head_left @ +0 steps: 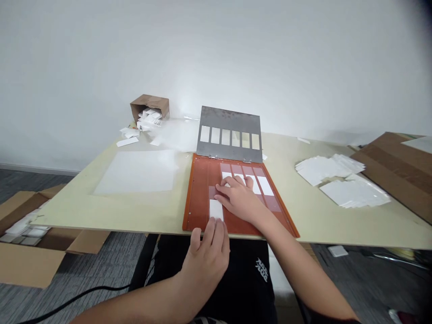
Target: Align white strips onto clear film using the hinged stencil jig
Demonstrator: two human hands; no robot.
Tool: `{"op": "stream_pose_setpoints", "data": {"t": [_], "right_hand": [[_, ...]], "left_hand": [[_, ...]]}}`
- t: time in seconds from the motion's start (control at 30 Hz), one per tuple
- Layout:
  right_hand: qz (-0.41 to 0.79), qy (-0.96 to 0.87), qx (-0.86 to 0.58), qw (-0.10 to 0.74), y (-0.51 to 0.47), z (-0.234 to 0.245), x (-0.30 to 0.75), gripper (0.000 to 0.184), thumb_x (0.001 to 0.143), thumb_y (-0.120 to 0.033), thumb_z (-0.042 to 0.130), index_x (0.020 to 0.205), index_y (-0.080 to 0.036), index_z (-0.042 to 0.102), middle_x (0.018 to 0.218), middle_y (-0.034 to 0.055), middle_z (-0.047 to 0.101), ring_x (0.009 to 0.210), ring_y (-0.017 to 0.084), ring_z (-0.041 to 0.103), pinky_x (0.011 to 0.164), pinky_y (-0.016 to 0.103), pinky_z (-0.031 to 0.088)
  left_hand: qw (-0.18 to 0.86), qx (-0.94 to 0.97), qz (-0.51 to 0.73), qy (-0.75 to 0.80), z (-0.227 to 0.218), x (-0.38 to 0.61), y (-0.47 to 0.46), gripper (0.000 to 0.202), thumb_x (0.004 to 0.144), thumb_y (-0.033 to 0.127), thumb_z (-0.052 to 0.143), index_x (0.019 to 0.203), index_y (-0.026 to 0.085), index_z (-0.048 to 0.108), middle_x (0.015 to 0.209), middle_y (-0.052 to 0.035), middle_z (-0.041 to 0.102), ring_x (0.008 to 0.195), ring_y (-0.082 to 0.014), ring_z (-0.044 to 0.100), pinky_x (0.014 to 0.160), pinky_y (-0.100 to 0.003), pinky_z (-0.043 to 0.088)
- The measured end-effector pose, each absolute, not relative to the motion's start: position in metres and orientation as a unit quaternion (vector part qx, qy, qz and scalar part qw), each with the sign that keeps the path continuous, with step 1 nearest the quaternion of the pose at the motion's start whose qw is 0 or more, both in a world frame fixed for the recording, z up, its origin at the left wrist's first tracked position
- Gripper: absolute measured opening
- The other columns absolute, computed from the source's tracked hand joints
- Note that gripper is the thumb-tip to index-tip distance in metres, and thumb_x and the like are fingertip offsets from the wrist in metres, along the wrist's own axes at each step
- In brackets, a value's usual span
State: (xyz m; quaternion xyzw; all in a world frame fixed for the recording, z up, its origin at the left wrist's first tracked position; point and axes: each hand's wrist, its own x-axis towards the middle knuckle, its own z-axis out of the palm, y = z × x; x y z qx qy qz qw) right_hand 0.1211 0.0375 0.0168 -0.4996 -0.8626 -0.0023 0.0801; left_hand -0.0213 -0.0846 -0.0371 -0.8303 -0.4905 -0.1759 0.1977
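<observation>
A reddish-orange board (pixel 197 189) lies at the table's front edge, joined to a raised grey metal plate (pixel 229 118) with a row of several rectangular windows. Clear sleeves (pixel 272 203) lie side by side on the board, with white cards (pixel 265 185) showing in some. My left hand (pixel 209 249) has its fingertips closed on the near end of a white card (pixel 216 209), just below another clear sleeve (pixel 212 192). Over the board's middle, my right hand (pixel 241 198) has its fingers apart, thumb and forefinger by that sleeve; its fingers partly cover the other cards.
A small cardboard box (pixel 162 104) spills white cards at the back left. Translucent sheets (pixel 138 171) lie left of the board. Fanned packs of white cards (pixel 354 191) and a large cardboard box (pixel 398 166) are at right. An open carton (pixel 33 265) stands low at left.
</observation>
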Motion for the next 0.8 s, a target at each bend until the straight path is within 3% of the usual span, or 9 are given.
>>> {"op": "stream_pose_setpoints", "data": {"t": [0.27, 0.5, 0.6, 0.67, 0.8], "right_hand": [[0.042, -0.854, -0.496, 0.154, 0.032, 0.009, 0.123, 0.022, 0.097, -0.033, 0.048, 0.100, -0.028, 0.070, 0.119, 0.0070, 0.066, 0.113, 0.029, 0.053, 0.099, 0.057, 0.024], [0.112, -0.822, -0.503, 0.242, 0.025, 0.008, 0.126, 0.023, 0.093, -0.030, 0.054, 0.114, -0.029, 0.060, 0.094, 0.0034, 0.074, 0.101, 0.026, 0.062, 0.103, 0.053, 0.020], [0.110, -0.821, -0.484, 0.282, 0.015, 0.005, 0.128, 0.012, 0.094, -0.031, 0.056, 0.093, -0.028, 0.068, 0.088, 0.0004, 0.075, 0.094, 0.022, 0.063, 0.102, 0.050, 0.016], [0.098, -0.830, -0.464, 0.294, 0.008, 0.003, 0.130, 0.019, 0.095, -0.030, 0.057, 0.080, -0.026, 0.068, 0.086, -0.0019, 0.075, 0.093, 0.020, 0.063, 0.100, 0.049, 0.013], [0.071, -0.844, -0.439, 0.300, -0.004, -0.001, 0.134, 0.019, 0.097, -0.027, 0.056, 0.086, -0.028, 0.071, 0.094, -0.0024, 0.076, 0.098, 0.020, 0.061, 0.096, 0.046, 0.014]], "left_hand": [[0.206, -0.830, -0.172, -0.488, -0.034, -0.020, -0.085, 0.036, 0.099, 0.026, 0.042, 0.121, 0.020, 0.069, 0.124, -0.0096, 0.070, 0.112, -0.0217, 0.064, 0.086, -0.040, 0.042], [0.222, -0.829, -0.176, -0.483, -0.035, -0.021, -0.086, 0.035, 0.098, 0.027, 0.044, 0.120, 0.017, 0.069, 0.122, -0.0088, 0.071, 0.114, -0.0205, 0.063, 0.088, -0.039, 0.040], [0.232, -0.820, -0.179, -0.491, -0.035, -0.020, -0.087, 0.033, 0.098, 0.029, 0.048, 0.119, 0.017, 0.069, 0.123, -0.0074, 0.071, 0.115, -0.0205, 0.061, 0.090, -0.038, 0.038], [0.235, -0.816, -0.181, -0.497, -0.034, -0.019, -0.088, 0.033, 0.099, 0.030, 0.048, 0.119, 0.016, 0.069, 0.123, -0.0063, 0.071, 0.116, -0.0197, 0.060, 0.092, -0.038, 0.036], [0.229, -0.819, -0.182, -0.495, -0.033, -0.018, -0.089, 0.034, 0.099, 0.031, 0.045, 0.119, 0.014, 0.068, 0.123, -0.0062, 0.070, 0.117, -0.0195, 0.057, 0.091, -0.039, 0.035]]}}
